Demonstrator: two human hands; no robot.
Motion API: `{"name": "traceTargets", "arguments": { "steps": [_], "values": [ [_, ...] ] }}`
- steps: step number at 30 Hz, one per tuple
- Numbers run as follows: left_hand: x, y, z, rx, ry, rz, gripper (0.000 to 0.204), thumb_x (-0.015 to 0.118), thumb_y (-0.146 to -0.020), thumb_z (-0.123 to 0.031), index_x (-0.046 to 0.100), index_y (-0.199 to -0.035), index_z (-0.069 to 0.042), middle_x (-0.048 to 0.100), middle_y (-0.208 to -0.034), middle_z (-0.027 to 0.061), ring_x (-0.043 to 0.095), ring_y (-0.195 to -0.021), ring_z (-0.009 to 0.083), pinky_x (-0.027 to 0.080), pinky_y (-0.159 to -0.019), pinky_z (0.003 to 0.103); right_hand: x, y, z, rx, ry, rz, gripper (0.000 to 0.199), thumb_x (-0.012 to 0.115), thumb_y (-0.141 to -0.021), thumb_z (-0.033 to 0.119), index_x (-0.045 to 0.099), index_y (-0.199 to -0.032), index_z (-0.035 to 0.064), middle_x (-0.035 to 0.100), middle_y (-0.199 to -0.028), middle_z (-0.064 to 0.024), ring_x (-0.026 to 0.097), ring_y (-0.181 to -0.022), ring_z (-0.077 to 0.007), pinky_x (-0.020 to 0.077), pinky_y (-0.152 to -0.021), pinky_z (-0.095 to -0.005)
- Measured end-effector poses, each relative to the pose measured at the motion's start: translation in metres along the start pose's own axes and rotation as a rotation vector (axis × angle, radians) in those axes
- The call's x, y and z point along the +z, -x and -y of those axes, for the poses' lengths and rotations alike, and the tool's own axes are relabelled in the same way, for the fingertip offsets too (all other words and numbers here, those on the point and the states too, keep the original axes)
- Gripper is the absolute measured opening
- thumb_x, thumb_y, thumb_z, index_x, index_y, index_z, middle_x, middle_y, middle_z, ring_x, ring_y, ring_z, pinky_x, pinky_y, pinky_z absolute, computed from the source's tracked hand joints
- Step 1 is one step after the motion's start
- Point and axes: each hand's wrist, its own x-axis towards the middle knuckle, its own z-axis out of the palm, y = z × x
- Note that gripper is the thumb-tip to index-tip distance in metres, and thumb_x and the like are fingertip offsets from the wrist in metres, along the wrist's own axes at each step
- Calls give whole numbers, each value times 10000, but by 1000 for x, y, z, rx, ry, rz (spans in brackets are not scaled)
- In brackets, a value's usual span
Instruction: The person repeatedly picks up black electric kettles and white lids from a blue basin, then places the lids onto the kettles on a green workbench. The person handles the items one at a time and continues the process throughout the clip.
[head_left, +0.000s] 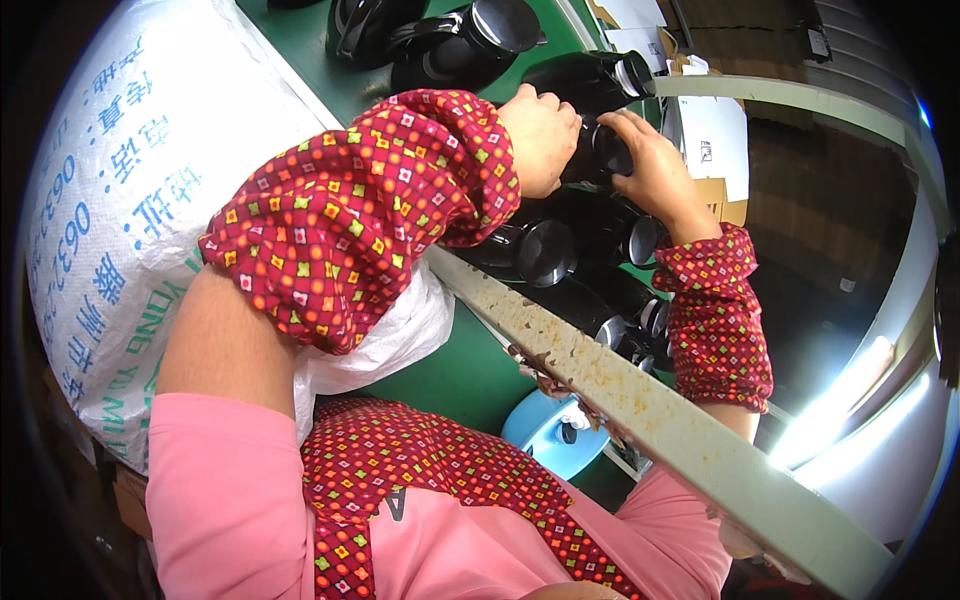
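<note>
Both of my hands are on one black jug (598,156) that stands among similar jugs on a green surface. My left hand (541,140) is closed around its left side, fingers curled toward the far side. With thumb and fingers curved, my right hand (655,168) grips the jug's right end, where a round dark part shows. Beyond them lies another black jug (585,80) with a pale rim. A lidded black jug (547,252) with a handle sits just nearer to me.
A painted metal bar (600,370) with worn patches crosses between me and the jugs. At left bulges a white woven sack (130,230). More black jugs (470,45) stand at the far left. A blue basin (555,432) is below the bar, and white cartons (715,145) are at right.
</note>
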Motion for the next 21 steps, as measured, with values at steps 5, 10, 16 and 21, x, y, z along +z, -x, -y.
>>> {"name": "traceTargets", "arguments": {
  "steps": [5,10,16,21],
  "values": [
    [5,0,-1,10,1,-57,786,814,-814,-393,565,-1408,57,635,-1290,112,613,-1170,259,490,-941,388,2,5,-15,-189,100,61,793,710,-701,-154,535,-1426,116,446,-1595,-158,500,-1403,-417,475,-1140,-467],
    [4,-1,0,13,12,-75,770,830,-788,-369,588,-1375,67,650,-1259,119,618,-1155,258,497,-930,391,6,3,5,62,-44,-48,777,827,-828,221,451,-1499,112,352,-1590,-330,477,-1416,-470,470,-1121,-506],
    [5,-3,-1,2,-6,-58,742,822,-792,-363,604,-1342,84,649,-1247,135,618,-1147,262,502,-927,393,19,-11,15,493,160,-11,788,830,-832,477,547,-1421,37,693,-1142,-307,702,-1044,-452,576,-911,-481],
    [4,0,-1,18,11,-49,676,781,-806,-304,611,-1325,94,649,-1226,135,617,-1142,264,502,-926,395,16,4,-14,-170,142,-211,664,878,-786,345,604,-1321,61,722,-1103,-243,723,-955,-424,597,-839,-462]
  ]
}}
